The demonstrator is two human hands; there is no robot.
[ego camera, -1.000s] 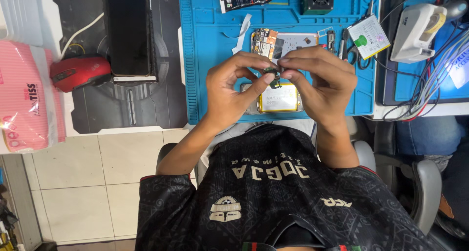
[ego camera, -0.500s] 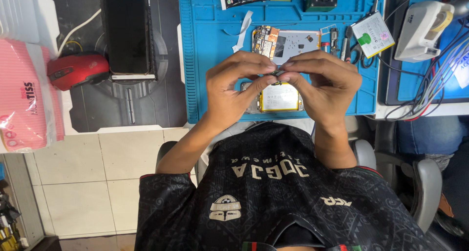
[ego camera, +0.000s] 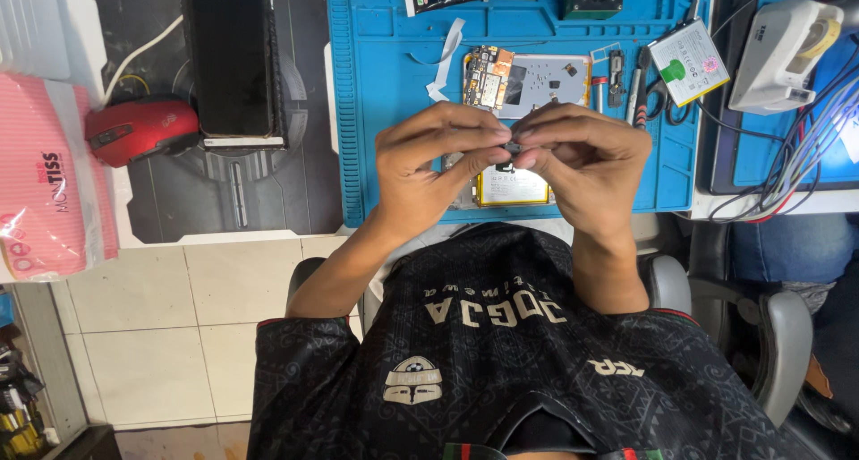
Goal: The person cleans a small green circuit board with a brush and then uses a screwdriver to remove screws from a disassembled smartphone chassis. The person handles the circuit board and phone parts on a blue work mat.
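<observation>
Both hands pinch one tiny part

Now my left hand (ego camera: 429, 169) and right hand (ego camera: 582, 169) meet fingertip to fingertip, closed on a small dark part (ego camera: 513, 147) between them, equally near both, above the opened phone (ego camera: 501, 184) on the blue mat (ego camera: 385, 111).

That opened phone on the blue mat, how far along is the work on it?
Done: the phone lies open on the blue mat, its circuit board and yellow battery showing, with loose parts beside it. In hand: the left hand and right hand pinch one tiny dark part between their fingertips above it. Left: the phone is not closed up, and the screwdriver lies out.
</observation>
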